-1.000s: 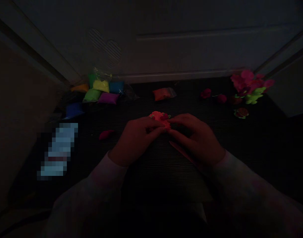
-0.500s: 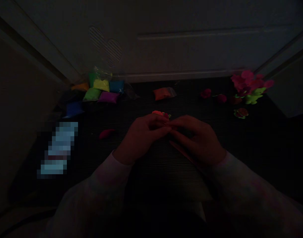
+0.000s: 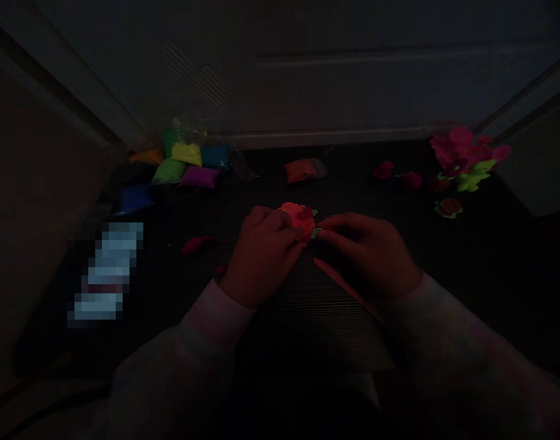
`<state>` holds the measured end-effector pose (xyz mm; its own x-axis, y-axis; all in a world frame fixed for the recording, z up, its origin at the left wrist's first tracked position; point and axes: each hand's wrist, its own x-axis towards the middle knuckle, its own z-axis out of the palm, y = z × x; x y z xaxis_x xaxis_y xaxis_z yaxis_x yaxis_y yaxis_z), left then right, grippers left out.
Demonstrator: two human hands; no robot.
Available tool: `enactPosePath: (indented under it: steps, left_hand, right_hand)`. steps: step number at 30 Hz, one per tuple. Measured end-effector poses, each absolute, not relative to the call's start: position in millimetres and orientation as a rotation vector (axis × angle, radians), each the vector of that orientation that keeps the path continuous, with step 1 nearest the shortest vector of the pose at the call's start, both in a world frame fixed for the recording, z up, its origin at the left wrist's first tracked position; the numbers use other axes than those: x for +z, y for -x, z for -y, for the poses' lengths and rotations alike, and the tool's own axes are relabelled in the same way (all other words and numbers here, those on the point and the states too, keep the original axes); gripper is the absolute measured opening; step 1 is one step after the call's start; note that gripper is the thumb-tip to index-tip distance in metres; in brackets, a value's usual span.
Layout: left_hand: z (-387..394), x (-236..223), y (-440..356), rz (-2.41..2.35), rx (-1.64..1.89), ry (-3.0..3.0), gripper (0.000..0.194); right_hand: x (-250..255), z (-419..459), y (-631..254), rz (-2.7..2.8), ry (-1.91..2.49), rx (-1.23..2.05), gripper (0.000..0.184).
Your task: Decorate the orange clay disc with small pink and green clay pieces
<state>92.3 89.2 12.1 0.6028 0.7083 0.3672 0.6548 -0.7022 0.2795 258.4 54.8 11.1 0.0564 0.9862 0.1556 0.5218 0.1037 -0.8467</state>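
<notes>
Pinching a green piece (image 3: 316,233) in my right fingers (image 3: 341,242), left fingers (image 3: 274,220) closed on the coral disc (image 3: 289,209), I have a red lump (image 3: 305,214) on, the green seemingly unfixed

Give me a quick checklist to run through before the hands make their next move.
1. Left hand at the orange-red piece: ok, fingers on its near left side.
2. Left hand's grip, firm or merely resting: cannot tell.
3. Right hand holding the pale green bit: ok, pinched at the fingertips.
4. Green bit attached to the piece: cannot tell.
5. Orange packet away from both hands: ok.
6. Lighting for fine detail: not ok, very dim.
</notes>
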Motion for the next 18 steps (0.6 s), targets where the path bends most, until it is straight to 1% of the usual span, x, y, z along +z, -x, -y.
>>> enactPosePath:
  steps: [6, 18]
  left_hand:
    - [-89.1, 9.4, -94.8, -1.163, 0.615, -2.732, 0.014]
    - [-91.1, 7.4, -89.1, -1.117, 0.698, -2.604, 0.013]
  right_hand:
    - [11.4, -55.7, -258.3, 1.554, 1.532, 0.771, 0.011]
    - [4.3, -59.5, -258.8, 1.539, 1.565, 0.768, 0.01]
